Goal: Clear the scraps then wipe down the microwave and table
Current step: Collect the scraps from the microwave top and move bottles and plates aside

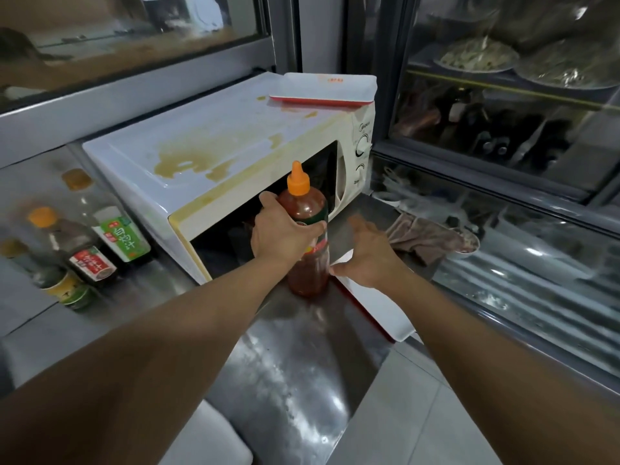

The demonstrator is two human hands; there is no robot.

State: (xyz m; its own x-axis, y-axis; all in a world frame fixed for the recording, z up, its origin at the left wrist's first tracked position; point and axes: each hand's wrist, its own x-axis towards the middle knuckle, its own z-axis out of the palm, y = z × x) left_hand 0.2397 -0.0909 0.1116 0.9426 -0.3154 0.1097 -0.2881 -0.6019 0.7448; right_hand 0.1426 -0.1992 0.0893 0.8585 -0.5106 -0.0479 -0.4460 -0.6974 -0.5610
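Observation:
A white microwave stands on the steel table, its top smeared with yellow-brown stains. In front of its dark door, my left hand grips a tall red chili sauce bottle with an orange cap, upright on the table. My right hand hovers open just right of the bottle, above a white tray with a red rim at the table's edge. A brownish rag lies crumpled to the right of that hand.
Several sauce bottles stand left of the microwave. Another white and red tray lies on the microwave's top at the back right. A glass-fronted display fridge fills the right side. White floor tiles show below the table edge.

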